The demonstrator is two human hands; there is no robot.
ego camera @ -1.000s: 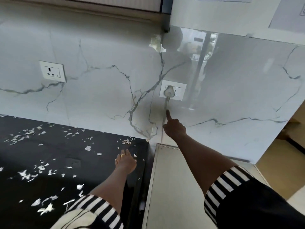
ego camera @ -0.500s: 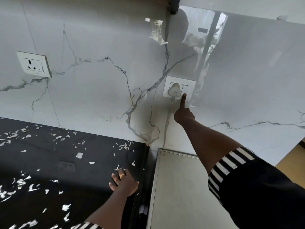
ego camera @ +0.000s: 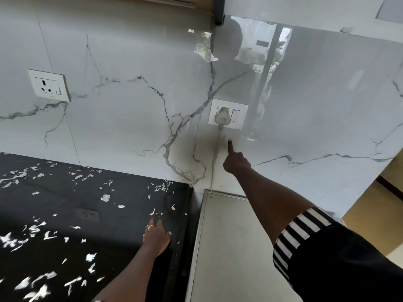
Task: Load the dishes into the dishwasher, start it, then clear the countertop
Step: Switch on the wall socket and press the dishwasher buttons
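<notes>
Socket: on the wall at far left, nothing plugged in, so it plays no part in this step.
Scraps: pale bits strewn over the black surface, thickest at left; this is the mess the clearing step has yet to deal with.
Left hand: lies flat on the surface near its right edge, fingers straight and a little spread, holding nothing. It looks like a prop for the long lean toward the wall.
Plug: seated in the wall plate, its cord dropping behind the grey top, presumably to feed the machine.
Switch: just right of the plug, with a small red light showing, so the power is probably on.
Right hand: arm stretched out, index raised and the other fingers curled in, gripping nothing. The tip sits below the plate, just beside the cord and apart from the switch.
Dishwasher: judged to be the grey top at right, below the plug; its door and the dishes are out of view.
Change, right hand: half a second ago the fingertip was at the plate's lower edge by the switch; it has since dropped away.
Change, left hand: hardly moved.
</notes>
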